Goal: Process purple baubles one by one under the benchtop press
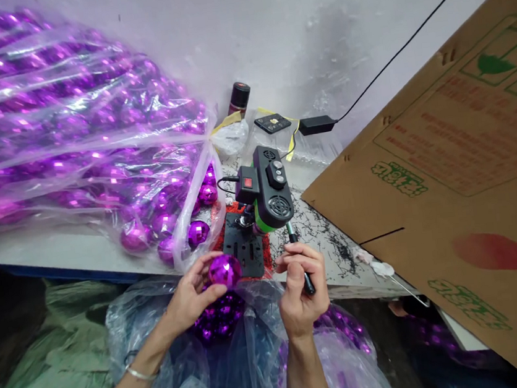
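My left hand (195,294) grips a shiny purple mirrored ball (225,271) between thumb and fingers, just in front of the black slotted base plate (241,246). Over that plate stands a small black bench machine (273,186), with a red switch on a side box and a green band low on its body. A black-handled lever (293,237) comes off the machine's right side. My right hand (301,282) has its fingers curled round the lever's handle. Below my left hand, more purple balls (219,317) lie in a clear plastic bag.
A large clear bag of purple balls (69,128) fills the left of the table. At the right leans a big cardboard box (446,166). Behind the machine are a dark can (239,98), a black power adapter (316,125) and its cable. Black bits (324,236) litter the tabletop.
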A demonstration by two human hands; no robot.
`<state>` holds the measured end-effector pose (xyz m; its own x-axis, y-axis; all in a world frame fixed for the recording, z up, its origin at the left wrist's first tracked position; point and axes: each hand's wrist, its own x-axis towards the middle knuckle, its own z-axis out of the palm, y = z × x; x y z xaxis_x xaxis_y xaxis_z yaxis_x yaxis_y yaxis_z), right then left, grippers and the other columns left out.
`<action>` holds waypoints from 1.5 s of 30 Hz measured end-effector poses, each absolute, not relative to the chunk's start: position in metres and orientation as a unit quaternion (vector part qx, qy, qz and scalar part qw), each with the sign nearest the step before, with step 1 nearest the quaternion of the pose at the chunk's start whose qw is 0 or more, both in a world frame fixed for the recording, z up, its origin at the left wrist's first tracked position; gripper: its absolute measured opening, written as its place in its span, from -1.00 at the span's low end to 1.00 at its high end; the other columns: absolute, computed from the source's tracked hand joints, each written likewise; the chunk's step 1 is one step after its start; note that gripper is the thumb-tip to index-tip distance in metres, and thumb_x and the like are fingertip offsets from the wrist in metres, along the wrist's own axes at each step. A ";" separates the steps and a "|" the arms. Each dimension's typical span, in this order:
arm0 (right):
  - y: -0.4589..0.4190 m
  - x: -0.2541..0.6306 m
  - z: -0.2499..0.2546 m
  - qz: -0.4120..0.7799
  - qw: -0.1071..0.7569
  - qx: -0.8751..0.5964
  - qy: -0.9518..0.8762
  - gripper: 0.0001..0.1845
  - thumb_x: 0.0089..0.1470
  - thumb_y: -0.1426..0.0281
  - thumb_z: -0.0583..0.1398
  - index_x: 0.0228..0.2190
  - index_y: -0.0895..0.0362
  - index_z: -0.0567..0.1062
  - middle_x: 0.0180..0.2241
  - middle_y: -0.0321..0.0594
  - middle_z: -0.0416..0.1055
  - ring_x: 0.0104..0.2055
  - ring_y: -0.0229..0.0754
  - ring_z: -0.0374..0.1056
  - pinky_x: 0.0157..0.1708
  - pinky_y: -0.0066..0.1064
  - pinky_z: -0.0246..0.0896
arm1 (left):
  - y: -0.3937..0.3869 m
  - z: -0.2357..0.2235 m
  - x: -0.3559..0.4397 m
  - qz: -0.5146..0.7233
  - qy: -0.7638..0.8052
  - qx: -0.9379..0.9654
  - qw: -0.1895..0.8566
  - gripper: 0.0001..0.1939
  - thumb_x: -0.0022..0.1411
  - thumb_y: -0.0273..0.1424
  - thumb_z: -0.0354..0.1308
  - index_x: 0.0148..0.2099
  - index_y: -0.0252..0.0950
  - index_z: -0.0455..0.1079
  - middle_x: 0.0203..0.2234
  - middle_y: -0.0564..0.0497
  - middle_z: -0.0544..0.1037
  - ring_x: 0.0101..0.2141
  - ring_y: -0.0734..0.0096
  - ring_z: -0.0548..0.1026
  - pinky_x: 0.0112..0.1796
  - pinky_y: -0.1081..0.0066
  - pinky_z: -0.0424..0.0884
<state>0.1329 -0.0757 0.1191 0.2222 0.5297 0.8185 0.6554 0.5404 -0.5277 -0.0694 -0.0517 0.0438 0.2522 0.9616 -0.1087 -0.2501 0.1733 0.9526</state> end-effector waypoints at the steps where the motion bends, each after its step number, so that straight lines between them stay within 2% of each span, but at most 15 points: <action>1: -0.075 0.133 0.119 -0.052 0.623 -0.477 -0.618 -0.81 0.46 0.45 0.16 -0.22 0.06 0.55 -0.32 -0.23 0.54 -0.11 -0.11 0.59 -0.19 -0.22 0.57 | -0.062 0.041 -0.076 0.438 0.391 0.449 0.674 -0.21 -0.04 0.05 0.65 0.17 -0.18 0.58 -0.01 -0.18 0.75 0.01 -0.04 0.73 0.07 0.18 0.65; 4: -0.075 0.134 0.120 -0.056 0.630 -0.481 -0.607 -0.82 0.46 0.43 0.18 -0.22 0.06 0.57 -0.34 -0.24 0.54 -0.09 -0.09 0.59 -0.18 -0.20 0.57 | -0.093 0.028 -0.090 0.368 0.373 0.462 0.715 -0.23 0.02 0.07 0.61 0.20 -0.14 0.58 0.00 -0.15 0.75 0.03 -0.04 0.72 0.11 0.15 0.62; 8: -0.073 0.135 0.128 -0.055 0.635 -0.495 -0.591 -0.85 0.45 0.40 0.20 -0.21 0.08 0.58 -0.24 -0.15 0.57 -0.08 -0.08 0.58 -0.38 -0.33 0.49 | -0.125 0.010 -0.095 0.303 0.358 0.474 0.745 -0.20 0.06 0.15 0.55 0.24 -0.13 0.55 0.03 -0.12 0.73 0.05 -0.03 0.68 0.13 0.13 0.56; 14: -0.065 0.134 0.146 -0.066 0.658 -0.481 -0.575 -0.82 0.45 0.33 0.23 -0.24 0.10 0.58 -0.17 -0.15 0.59 -0.37 -0.25 0.50 -0.50 -0.40 0.41 | -0.152 -0.010 -0.086 0.253 0.323 0.462 0.786 -0.15 0.05 0.24 0.51 0.23 -0.15 0.51 -0.04 -0.08 0.70 -0.02 0.06 0.62 0.09 0.17 0.50; 20: -0.058 0.132 0.156 -0.069 0.666 -0.492 -0.556 -0.75 0.43 0.19 0.26 -0.25 0.10 0.55 -0.19 -0.22 0.59 -0.48 -0.33 0.41 -0.50 -0.42 0.36 | -0.148 -0.020 -0.091 0.258 0.314 0.443 0.799 -0.06 0.03 0.28 0.51 0.27 -0.17 0.47 0.01 -0.12 0.69 0.03 0.03 0.62 0.16 0.10 0.47; 26: -0.056 0.129 0.162 -0.081 0.659 -0.521 -0.537 -0.67 0.41 0.07 0.26 -0.22 0.09 0.52 -0.16 -0.22 0.58 -0.50 -0.36 0.40 -0.47 -0.41 0.38 | -0.143 -0.022 -0.105 0.334 0.334 0.379 0.796 -0.13 0.13 0.21 0.50 0.32 -0.12 0.48 0.16 -0.15 0.68 0.22 -0.08 0.59 0.30 0.05 0.45; 28: -0.060 0.129 0.156 -0.080 0.654 -0.542 -0.522 -0.65 0.38 0.05 0.28 -0.05 0.07 0.52 -0.07 -0.19 0.57 -0.45 -0.35 0.43 -0.43 -0.41 0.42 | -0.144 -0.020 -0.109 0.367 0.353 0.351 0.786 -0.14 0.18 0.19 0.48 0.37 -0.11 0.46 0.20 -0.14 0.67 0.25 -0.09 0.58 0.30 0.06 0.46; 31: -0.076 0.127 0.132 -0.049 0.625 -0.597 -0.501 -0.33 0.35 0.01 0.31 0.32 0.02 0.35 0.10 -0.08 0.54 -0.34 -0.30 0.50 -0.34 -0.39 0.50 | -0.146 -0.017 -0.112 0.394 0.377 0.318 0.776 -0.13 0.21 0.19 0.46 0.41 -0.10 0.44 0.24 -0.15 0.64 0.25 -0.11 0.58 0.22 0.11 0.53; 32: -0.086 0.125 0.120 -0.026 0.610 -0.617 -0.496 -0.27 0.35 0.00 0.30 0.37 0.02 0.30 0.14 -0.04 0.54 -0.31 -0.28 0.52 -0.32 -0.38 0.52 | -0.147 -0.017 -0.112 0.395 0.378 0.311 0.777 -0.12 0.21 0.19 0.46 0.42 -0.11 0.43 0.24 -0.17 0.64 0.23 -0.11 0.60 0.19 0.12 0.55; 34: -0.112 0.116 0.091 0.034 0.566 -0.653 -0.502 -0.30 0.36 0.02 0.29 0.38 0.00 0.33 0.15 -0.01 0.55 -0.25 -0.23 0.56 -0.30 -0.37 0.54 | -0.148 -0.018 -0.111 0.394 0.371 0.303 0.784 -0.10 0.21 0.18 0.47 0.44 -0.13 0.42 0.24 -0.19 0.64 0.19 -0.10 0.62 0.16 0.11 0.57; 36: -0.145 0.101 0.059 0.120 0.489 -0.658 -0.559 -0.44 0.38 0.04 0.27 0.28 0.01 0.49 0.06 -0.05 0.62 -0.25 -0.20 0.58 -0.28 -0.35 0.59 | -0.149 -0.020 -0.107 0.402 0.359 0.297 0.788 -0.11 0.19 0.16 0.49 0.43 -0.12 0.44 0.26 -0.19 0.63 0.22 -0.11 0.61 0.23 0.07 0.53; 38: -0.178 0.084 0.026 0.180 0.434 -0.644 -0.604 -0.47 0.38 0.06 0.27 0.25 -0.01 0.54 0.09 -0.03 0.64 -0.17 -0.12 0.62 -0.26 -0.32 0.63 | -0.151 -0.023 -0.104 0.404 0.344 0.300 0.793 -0.12 0.15 0.14 0.53 0.40 -0.10 0.47 0.29 -0.17 0.62 0.31 -0.13 0.55 0.34 0.04 0.45; 39: -0.193 0.076 0.011 0.191 0.419 -0.634 -0.622 -0.45 0.37 0.06 0.28 0.28 -0.03 0.53 0.14 -0.02 0.62 -0.05 -0.05 0.64 -0.22 -0.29 0.66 | -0.152 -0.024 -0.103 0.399 0.337 0.304 0.797 -0.13 0.13 0.12 0.55 0.39 -0.09 0.49 0.31 -0.15 0.61 0.36 -0.13 0.51 0.39 0.04 0.40; 41: -0.214 0.067 -0.012 0.181 0.413 -0.629 -0.633 -0.37 0.36 0.07 0.29 0.36 -0.05 0.45 0.28 0.02 0.54 0.24 0.09 0.58 0.02 -0.15 0.68 | -0.155 -0.024 -0.102 0.377 0.328 0.309 0.809 -0.14 0.14 0.09 0.56 0.40 -0.06 0.50 0.32 -0.13 0.61 0.40 -0.12 0.47 0.45 0.03 0.33; 45: -0.226 0.068 -0.030 0.201 0.392 -0.643 -0.626 -0.36 0.35 0.14 0.31 0.38 -0.06 0.43 0.29 -0.02 0.55 0.29 0.06 0.57 0.21 -0.08 0.62 | -0.164 -0.020 -0.103 0.335 0.319 0.283 0.840 -0.16 0.23 0.16 0.46 0.44 -0.05 0.49 0.37 -0.10 0.57 0.43 -0.12 0.45 0.50 0.00 0.23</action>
<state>0.0680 -0.2259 -0.0303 0.1344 0.9632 0.2327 0.6472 0.0925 -0.7567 -0.1035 -0.1636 -0.0203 0.5709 0.7443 -0.3465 -0.3827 0.6146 0.6898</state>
